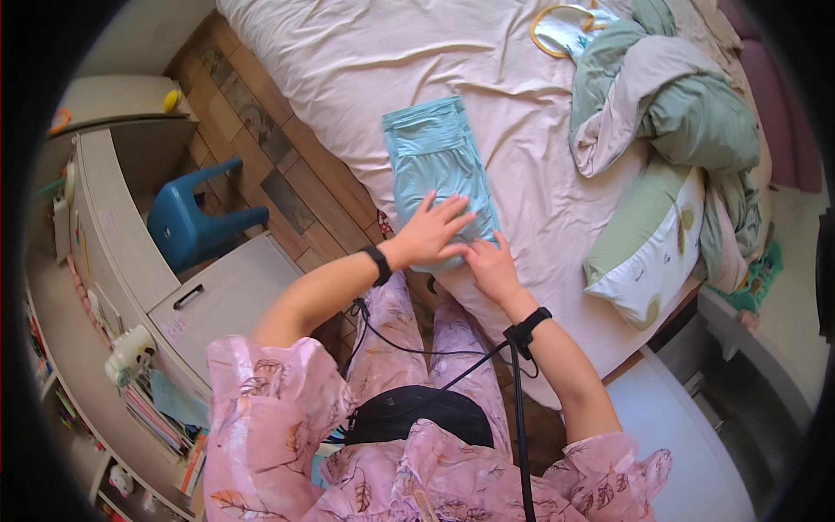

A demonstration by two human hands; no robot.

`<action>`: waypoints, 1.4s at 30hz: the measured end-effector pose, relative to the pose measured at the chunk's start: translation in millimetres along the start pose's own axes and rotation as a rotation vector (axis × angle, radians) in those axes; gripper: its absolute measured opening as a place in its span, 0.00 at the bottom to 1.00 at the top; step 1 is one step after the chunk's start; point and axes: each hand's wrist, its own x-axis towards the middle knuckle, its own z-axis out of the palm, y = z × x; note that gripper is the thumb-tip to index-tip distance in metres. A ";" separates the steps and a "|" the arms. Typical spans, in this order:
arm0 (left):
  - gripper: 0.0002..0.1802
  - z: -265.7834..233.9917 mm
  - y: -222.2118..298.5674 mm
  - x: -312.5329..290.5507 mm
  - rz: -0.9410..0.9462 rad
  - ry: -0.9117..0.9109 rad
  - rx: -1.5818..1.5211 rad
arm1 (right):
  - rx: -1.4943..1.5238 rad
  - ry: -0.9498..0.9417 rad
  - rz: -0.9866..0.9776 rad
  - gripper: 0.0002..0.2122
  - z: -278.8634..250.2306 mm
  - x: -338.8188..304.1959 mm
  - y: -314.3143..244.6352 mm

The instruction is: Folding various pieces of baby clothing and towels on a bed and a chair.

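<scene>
A light blue garment (435, 165) lies folded lengthwise on the near edge of the bed, its broad gathered waistband pointing away from me. My left hand (428, 233) rests on the lower part of the cloth, palm down with the fingers spread. At the garment's near right corner is my right hand (494, 271), its thumb and index finger apart and touching the cloth; its other fingers are partly hidden. The two hands meet at the thumbs. Black bands circle both wrists.
The bed (348, 52) has a wrinkled pale pink sheet. A bunched green quilt (696, 113) and a green-and-white pillow (648, 248) lie at right. Left are a blue stool (200, 217) and a cabinet (230, 287). A black cable (520, 426) hangs before me.
</scene>
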 end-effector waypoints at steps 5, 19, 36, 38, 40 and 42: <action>0.28 -19.5 28.3 -57.3 -0.315 0.062 -0.250 | 0.137 0.108 0.066 0.06 -40.1 28.9 -12.1; 0.17 -77.4 -1.4 8.6 -0.693 0.462 -0.593 | 0.110 0.018 -0.224 0.07 -131.3 153.3 -24.1; 0.07 -18.1 8.5 -89.3 -0.150 0.084 -0.333 | -0.113 -0.292 -0.242 0.04 -62.4 22.8 7.8; 0.06 -17.6 8.8 -90.4 -0.117 -0.158 -0.365 | -0.113 -0.351 -0.180 0.04 -54.5 13.7 13.5; 0.07 -23.0 2.7 -87.5 -0.202 -0.203 -0.437 | 0.066 -0.369 0.001 0.05 -52.5 15.6 19.8; 0.10 -38.7 -13.3 -77.0 -0.385 -0.209 -0.623 | 0.188 -0.250 0.012 0.06 -59.9 30.9 29.9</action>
